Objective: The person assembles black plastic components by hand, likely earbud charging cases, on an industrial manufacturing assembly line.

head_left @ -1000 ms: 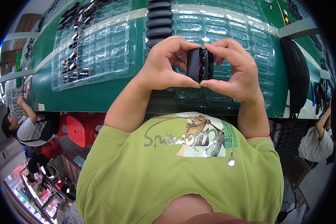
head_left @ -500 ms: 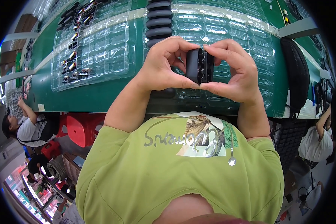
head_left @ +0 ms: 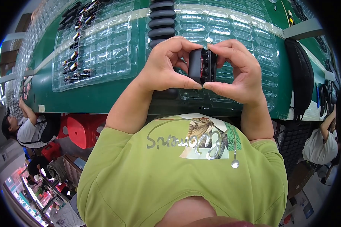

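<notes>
A small black case with rounded edges is held upright between both hands, above the clear trays. It is parted along a seam, and dark inner parts with a touch of red show in the gap. My left hand is closed on its left half, with the thumb at the lower edge and a finger at the upper edge. My right hand pinches the right half between thumb and fingertips in the same way. Both thumb tips nearly meet below the seam. What lies deeper in the case is too small to tell.
Black oval pieces line one column of a clear blister tray. Another clear tray holds small electronic parts at left. A black pouch lies at right on the green table. A red stool and other people are beyond.
The case has turned slightly or its halves have parted a little more, so the inside and some red show more clearly. Both hands keep nearly the same place and grip.
</notes>
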Tool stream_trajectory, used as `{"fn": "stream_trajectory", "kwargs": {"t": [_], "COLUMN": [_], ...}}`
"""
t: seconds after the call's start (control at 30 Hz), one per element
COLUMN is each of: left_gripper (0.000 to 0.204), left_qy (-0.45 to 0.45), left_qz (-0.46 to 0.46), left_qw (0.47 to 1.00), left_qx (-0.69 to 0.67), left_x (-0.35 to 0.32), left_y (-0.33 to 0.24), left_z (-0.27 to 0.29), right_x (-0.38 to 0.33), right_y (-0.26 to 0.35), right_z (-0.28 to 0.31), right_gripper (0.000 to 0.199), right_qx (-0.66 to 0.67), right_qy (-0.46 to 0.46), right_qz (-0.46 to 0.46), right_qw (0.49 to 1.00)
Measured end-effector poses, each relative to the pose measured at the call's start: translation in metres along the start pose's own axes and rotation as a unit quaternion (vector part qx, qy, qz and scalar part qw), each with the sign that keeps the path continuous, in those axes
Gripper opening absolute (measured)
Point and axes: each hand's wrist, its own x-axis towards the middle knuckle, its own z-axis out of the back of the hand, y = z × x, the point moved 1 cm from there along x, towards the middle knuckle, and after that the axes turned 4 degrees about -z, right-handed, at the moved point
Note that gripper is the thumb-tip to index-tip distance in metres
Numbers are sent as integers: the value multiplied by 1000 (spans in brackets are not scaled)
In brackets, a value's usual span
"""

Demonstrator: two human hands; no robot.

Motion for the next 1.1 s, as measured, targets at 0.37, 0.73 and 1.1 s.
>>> {"fn": "stream_trajectory", "kwargs": {"t": [0.37, 0.73, 1.1], "left_gripper": [77, 73, 75], "left_qy": [-1, 6, 14], "left_qz": [5, -18, -1], "left_qw": [1000, 996, 998], "left_qx": [16, 87, 67], "left_x": [0, -1, 1], "left_y": [0, -2, -2], "left_z": [0, -1, 0], "right_x": [0, 1, 2], "right_y": [-3, 1, 2], "right_z": [1, 6, 5], "right_gripper": [64, 61, 63], "right_qx": [-17, -84, -79], "right_qy": [11, 33, 18], "right_qz": [6, 32, 62], "right_qw": [1000, 995, 995]}}
